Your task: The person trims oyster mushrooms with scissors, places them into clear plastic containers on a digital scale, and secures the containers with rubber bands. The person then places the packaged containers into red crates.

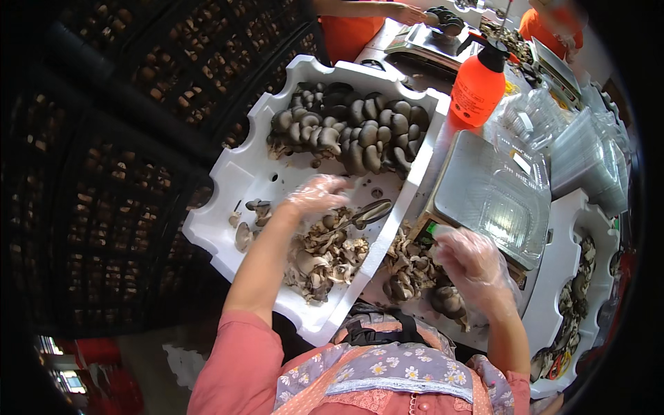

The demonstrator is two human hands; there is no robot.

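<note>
My left hand (322, 194), in a clear plastic glove, hovers over a white styrofoam box (233, 174); its fingers are blurred and its hold is unclear. Large clusters of dark oyster mushrooms (363, 129) fill the box's far end. Below the hand lie mushroom trimmings (332, 254), with scissors (371, 213) resting on them. My right hand (464, 254), also gloved, is bent above the table beside the scale's front corner; whether it grips anything cannot be seen. Loose mushroom pieces (407, 264) and a small cluster (447, 302) lie near it. A clear plastic container (506, 215) rests on the scale (461, 171).
An orange spray bottle (477, 85) stands behind the scale. Stacked clear containers (589, 155) and another styrofoam box (557, 228) are at right. Black crates (124, 218) of mushrooms tower at left. Across the table, a person's hand (407, 14) reaches towards mushrooms on another scale (436, 44).
</note>
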